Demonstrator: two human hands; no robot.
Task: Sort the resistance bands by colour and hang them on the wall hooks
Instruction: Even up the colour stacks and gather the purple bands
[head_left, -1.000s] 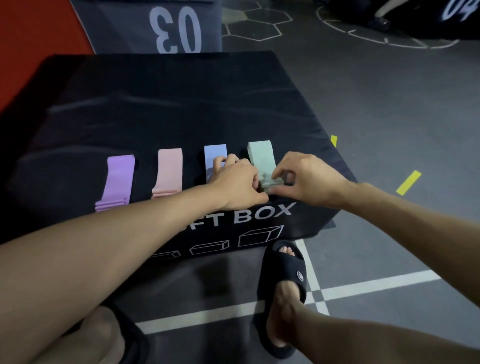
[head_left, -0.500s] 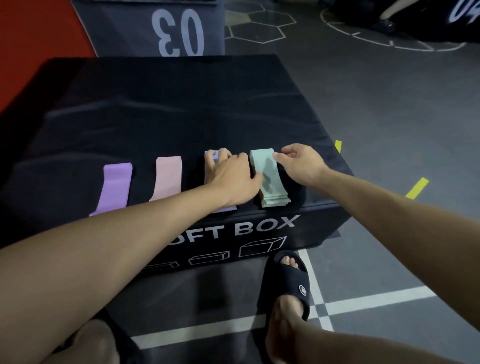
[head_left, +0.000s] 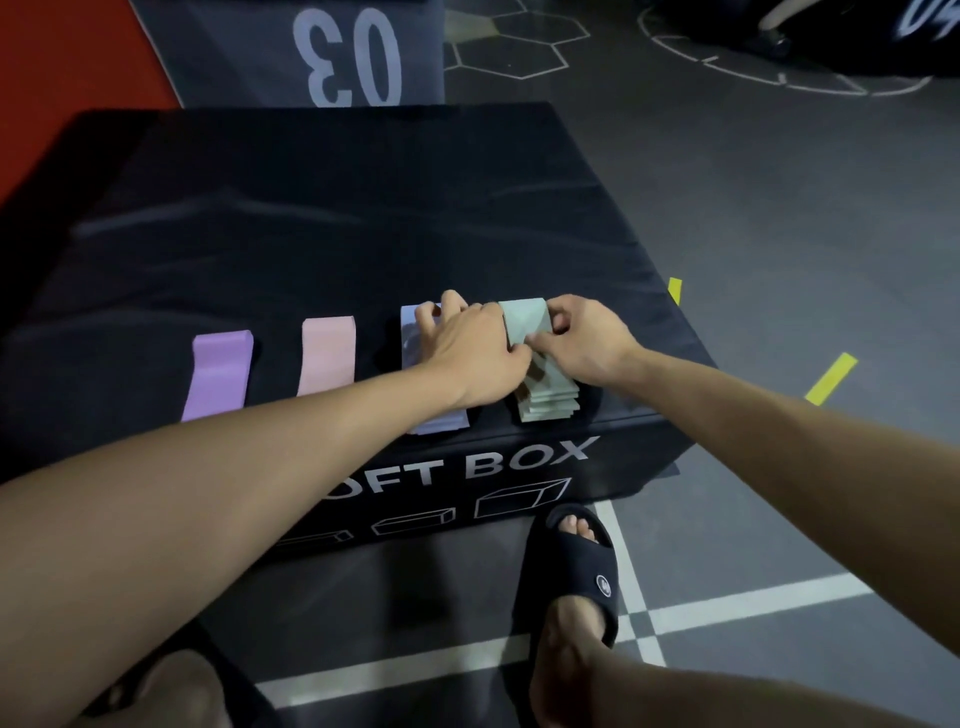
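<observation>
right hand (head_left: 582, 340) grip pinching green bands (head_left: 545, 400); left hand (head_left: 467, 353) spread on blue bands (head_left: 441, 421).

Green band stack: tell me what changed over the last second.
The right hand went from lying open along the green stack's far edge to pinching the top green band, whose far end now lifts. The left hand stayed on the blue stack. The purple and pink stacks did not move.
</observation>
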